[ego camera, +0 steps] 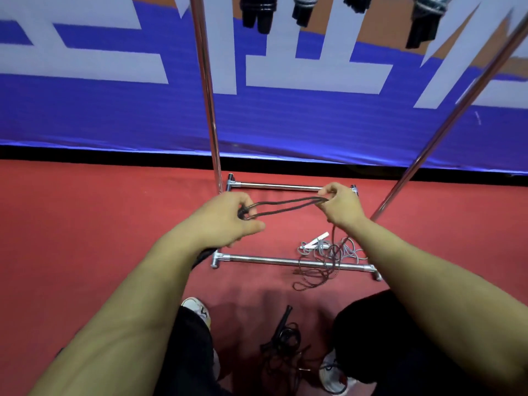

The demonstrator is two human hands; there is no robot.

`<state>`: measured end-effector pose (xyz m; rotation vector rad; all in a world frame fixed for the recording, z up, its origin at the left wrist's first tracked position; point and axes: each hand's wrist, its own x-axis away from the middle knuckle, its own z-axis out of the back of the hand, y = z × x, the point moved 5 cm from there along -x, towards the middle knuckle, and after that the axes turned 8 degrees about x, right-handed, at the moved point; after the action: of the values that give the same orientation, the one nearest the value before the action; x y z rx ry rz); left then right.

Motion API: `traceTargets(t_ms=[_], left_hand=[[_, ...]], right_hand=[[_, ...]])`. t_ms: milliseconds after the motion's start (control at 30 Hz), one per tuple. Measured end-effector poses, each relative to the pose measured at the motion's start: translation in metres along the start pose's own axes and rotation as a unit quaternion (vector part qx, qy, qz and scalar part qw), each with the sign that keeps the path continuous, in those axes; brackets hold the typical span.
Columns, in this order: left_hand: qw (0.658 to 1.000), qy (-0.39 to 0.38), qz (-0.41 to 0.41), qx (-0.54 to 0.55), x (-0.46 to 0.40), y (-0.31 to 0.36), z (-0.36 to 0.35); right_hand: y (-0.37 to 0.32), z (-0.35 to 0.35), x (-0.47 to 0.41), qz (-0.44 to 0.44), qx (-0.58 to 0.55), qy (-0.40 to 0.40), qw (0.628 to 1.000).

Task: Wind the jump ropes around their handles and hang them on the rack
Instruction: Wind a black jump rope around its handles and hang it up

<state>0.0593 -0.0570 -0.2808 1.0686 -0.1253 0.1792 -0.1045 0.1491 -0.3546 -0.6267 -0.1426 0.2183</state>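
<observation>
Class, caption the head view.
Left hand and right hand stretch a dark jump rope above the rack base.

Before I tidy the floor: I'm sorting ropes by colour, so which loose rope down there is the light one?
The grey rope tangled by the rack's front bar, with a white handle. The rope between the feet is black.

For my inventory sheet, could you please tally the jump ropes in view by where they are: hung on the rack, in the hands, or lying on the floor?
Hung at the top of the rack: 4 wound bundles
In the hands: 1 brown rope
On the floor: 2, one grey rope, one black rope
Total: 7
</observation>
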Motion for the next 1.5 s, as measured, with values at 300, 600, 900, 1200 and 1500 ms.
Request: traceTargets(t_ms=[300, 600, 900, 1200, 1500], left_hand=[[0.950, 0.308, -0.047, -0.025, -0.014, -0.026, 0.067], [0.962, 0.265, 0.002, 0.068, -0.025, -0.018, 0.040], [0.995, 0.100, 0.005, -0.011, -0.039, -0.006, -0.013], [0.964, 0.029, -0.043, 0.262, -0.040, 0.035, -0.040], [0.974, 0.185, -0.064, -0.114, -0.050, 0.008, -0.008]], right_hand=[[-0.015, 0.172, -0.055, -0.024, -0.255, 0.328, 0.909], [-0.024, 0.148, -0.039, 0.144, 0.166, 0.292, 0.931], [0.004, 0.039, 0.012, 0.109, 0.403, -0.284, 0.863], [-0.059, -0.005, 0.055, 0.195, -0.074, -0.068, 0.976], [-0.036, 0.074, 0.014, 0.170, -0.094, 0.180, 0.964]])
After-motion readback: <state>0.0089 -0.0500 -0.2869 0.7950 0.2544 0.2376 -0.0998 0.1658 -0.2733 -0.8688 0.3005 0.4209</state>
